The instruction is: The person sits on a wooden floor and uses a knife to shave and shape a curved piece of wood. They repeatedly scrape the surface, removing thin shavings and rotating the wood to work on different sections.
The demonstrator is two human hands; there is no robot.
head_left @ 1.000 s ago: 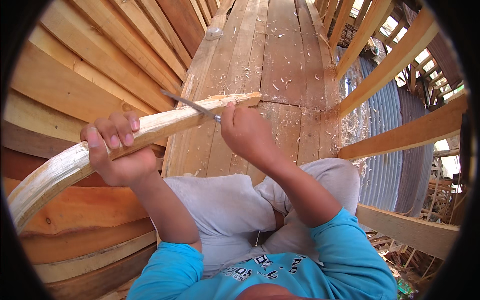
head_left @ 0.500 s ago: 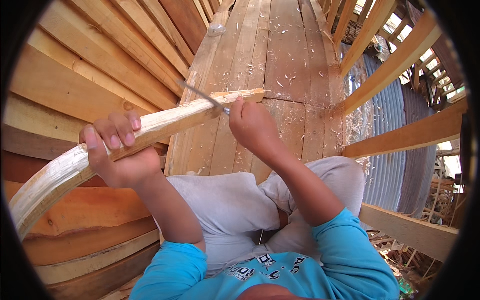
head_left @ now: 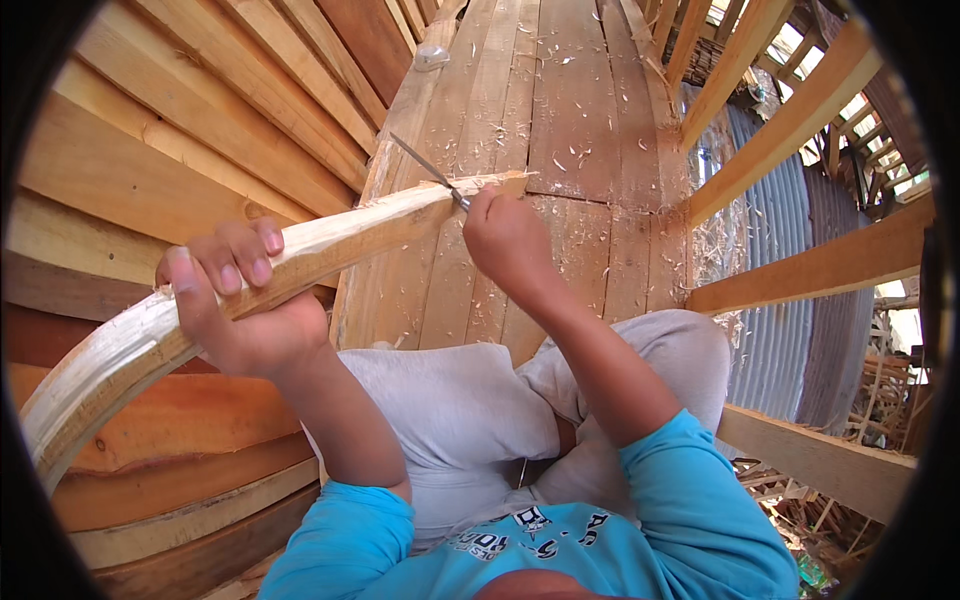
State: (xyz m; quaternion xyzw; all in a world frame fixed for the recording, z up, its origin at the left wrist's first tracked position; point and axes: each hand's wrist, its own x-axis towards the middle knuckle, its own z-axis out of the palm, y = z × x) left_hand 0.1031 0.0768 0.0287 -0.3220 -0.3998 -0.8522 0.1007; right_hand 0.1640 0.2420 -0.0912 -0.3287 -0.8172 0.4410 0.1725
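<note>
Seated, grey trousers point(head_left: 450, 420). Left hand point(head_left: 235, 310) wraps the curved wooden rib point(head_left: 300, 255), held up across the lap. Right hand point(head_left: 505, 240) closed on a knife point(head_left: 430, 170), blade at the rib's far tip. Plank floor point(head_left: 580, 110) beyond, littered with shavings. Risk: blade skids off the tip, or gouges too deep if the grip shifts.

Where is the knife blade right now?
In the head view, the knife blade sits just above centre, held in the right hand and resting on the far end of the curved wooden piece, above the plank floor.
</note>
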